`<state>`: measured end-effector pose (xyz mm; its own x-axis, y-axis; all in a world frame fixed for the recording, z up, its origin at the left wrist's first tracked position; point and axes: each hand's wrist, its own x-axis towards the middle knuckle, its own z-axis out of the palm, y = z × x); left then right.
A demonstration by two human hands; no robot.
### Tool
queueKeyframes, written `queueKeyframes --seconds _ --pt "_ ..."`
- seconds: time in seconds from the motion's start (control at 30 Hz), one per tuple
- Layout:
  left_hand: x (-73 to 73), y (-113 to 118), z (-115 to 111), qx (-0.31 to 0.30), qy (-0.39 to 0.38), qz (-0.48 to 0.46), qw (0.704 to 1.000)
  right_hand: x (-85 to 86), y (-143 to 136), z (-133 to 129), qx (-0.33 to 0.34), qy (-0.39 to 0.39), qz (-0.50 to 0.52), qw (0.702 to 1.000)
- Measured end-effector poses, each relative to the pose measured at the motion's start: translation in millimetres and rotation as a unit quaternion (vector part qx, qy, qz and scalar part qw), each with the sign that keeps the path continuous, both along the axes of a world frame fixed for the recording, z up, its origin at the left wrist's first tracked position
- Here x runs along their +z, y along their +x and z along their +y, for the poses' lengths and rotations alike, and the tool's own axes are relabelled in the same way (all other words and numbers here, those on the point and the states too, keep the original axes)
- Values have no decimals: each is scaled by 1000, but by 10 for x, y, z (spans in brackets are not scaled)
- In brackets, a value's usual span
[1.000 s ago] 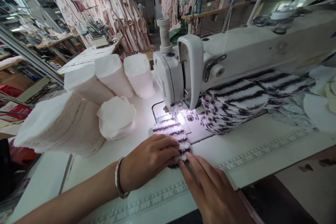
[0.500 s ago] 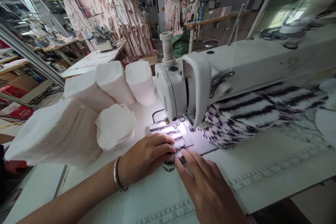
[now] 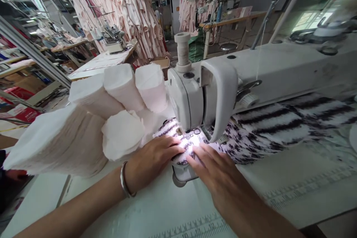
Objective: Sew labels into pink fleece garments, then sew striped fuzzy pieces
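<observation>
Under the lit head of a white sewing machine point(image 3: 188, 96) lies a small fluffy piece with dark stripes point(image 3: 181, 158). My left hand point(image 3: 154, 160) rests on its left side, palm down with the fingers stretched out. On its right side lie the fingertips of my right hand point(image 3: 214, 169), whose fingers are also extended. The needle area is partly hidden by the machine head. More striped fluffy fabric point(image 3: 267, 122) is heaped under the machine arm to the right.
Stacks of white fabric pieces point(image 3: 58, 137) stand left of the machine, with a lower pile point(image 3: 122, 134) near my left hand. A printed ruler point(image 3: 195, 228) runs along the table's front. Pink garments point(image 3: 134, 22) hang behind.
Both hands have moved slightly forward with the striped piece, which reaches further under the machine head. More of the metal part at the near side of the machine bed shows.
</observation>
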<state>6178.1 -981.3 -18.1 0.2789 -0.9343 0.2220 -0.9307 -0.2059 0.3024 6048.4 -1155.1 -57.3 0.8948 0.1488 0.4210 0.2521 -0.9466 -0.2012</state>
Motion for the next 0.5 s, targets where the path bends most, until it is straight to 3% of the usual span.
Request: queueKeyframes --seconds 0.3,0.5 --pt "-37 -65 4 44 35 -10 998 171 180 -249 19 -7 42 999" --pt "-24 22 -18 -5 11 -29 1000 64 35 78 -21 -55 -44 997"
